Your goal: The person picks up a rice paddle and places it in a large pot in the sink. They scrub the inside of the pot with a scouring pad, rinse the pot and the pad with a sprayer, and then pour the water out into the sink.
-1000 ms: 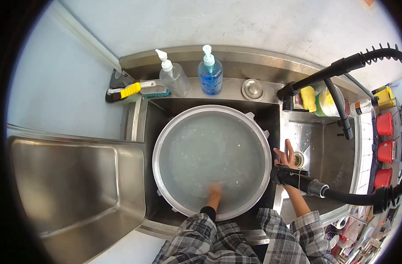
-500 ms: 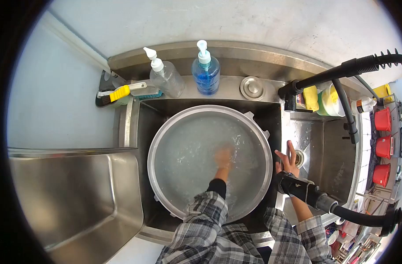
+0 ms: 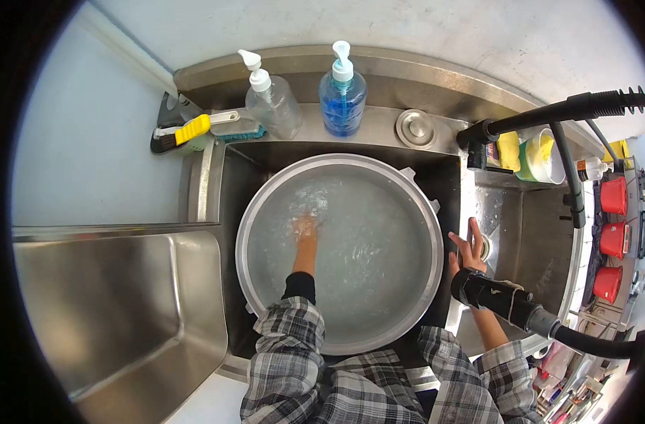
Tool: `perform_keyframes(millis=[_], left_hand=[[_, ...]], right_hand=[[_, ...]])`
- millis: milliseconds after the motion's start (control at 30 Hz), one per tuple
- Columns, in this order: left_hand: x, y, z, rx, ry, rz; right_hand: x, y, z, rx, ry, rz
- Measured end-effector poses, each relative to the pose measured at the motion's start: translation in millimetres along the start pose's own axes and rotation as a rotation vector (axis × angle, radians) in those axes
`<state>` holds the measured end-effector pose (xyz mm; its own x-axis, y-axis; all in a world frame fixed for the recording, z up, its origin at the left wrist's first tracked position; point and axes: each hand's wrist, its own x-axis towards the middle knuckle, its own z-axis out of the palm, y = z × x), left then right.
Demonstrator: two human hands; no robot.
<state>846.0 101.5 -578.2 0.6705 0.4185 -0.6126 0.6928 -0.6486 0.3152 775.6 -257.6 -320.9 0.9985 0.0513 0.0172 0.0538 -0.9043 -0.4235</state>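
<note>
A large round metal basin [image 3: 244, 212] full of cloudy greyish water [image 3: 379, 283] sits in the middle sink. My left hand [image 3: 306, 229] is dipped into this water at the left of the basin's centre, with ripples around it. Its fingers are under the surface and blurred, so whether they hold anything is hidden. Beyond the basin's right rim, my right hand [image 3: 469, 249] is spread at the divider between the sinks, fingers apart. A black spray head [image 3: 490, 291] on a hose crosses in front of its wrist and hides part of the palm.
Behind the basin stand a clear pump bottle [image 3: 274, 106], a blue pump bottle [image 3: 343, 102] and a metal drain plug [image 3: 415, 128]. A yellow-handled brush [image 3: 191, 129] lies at left. The black faucet arm [image 3: 541, 115] overhangs the right sink [image 3: 538, 247]. Red containers [image 3: 613, 240] line the far right.
My left hand has swept leftward through the water, away from the basin's centre. My right hand stays at the divider. The whole view has shifted slightly.
</note>
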Motion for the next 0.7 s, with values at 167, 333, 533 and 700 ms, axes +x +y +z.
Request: perform_keyframes(millis=[167, 333, 533, 700], left_hand=[[-65, -51, 21, 0.253, 0.338, 0.208], [-131, -47, 20, 0.193, 0.080, -0.114], [-146, -125, 102, 0.452, 0.187, 0.036], [-201, -75, 107, 0.362, -0.165, 0.091]], right_hand=[[2, -9, -6, 0.090, -0.079, 0.039], [-1, 0, 0, 0.169, -0.045, -0.011], [-4, 14, 13, 0.291, -0.061, 0.022], [-3, 10, 9, 0.299, -0.048, 0.028]])
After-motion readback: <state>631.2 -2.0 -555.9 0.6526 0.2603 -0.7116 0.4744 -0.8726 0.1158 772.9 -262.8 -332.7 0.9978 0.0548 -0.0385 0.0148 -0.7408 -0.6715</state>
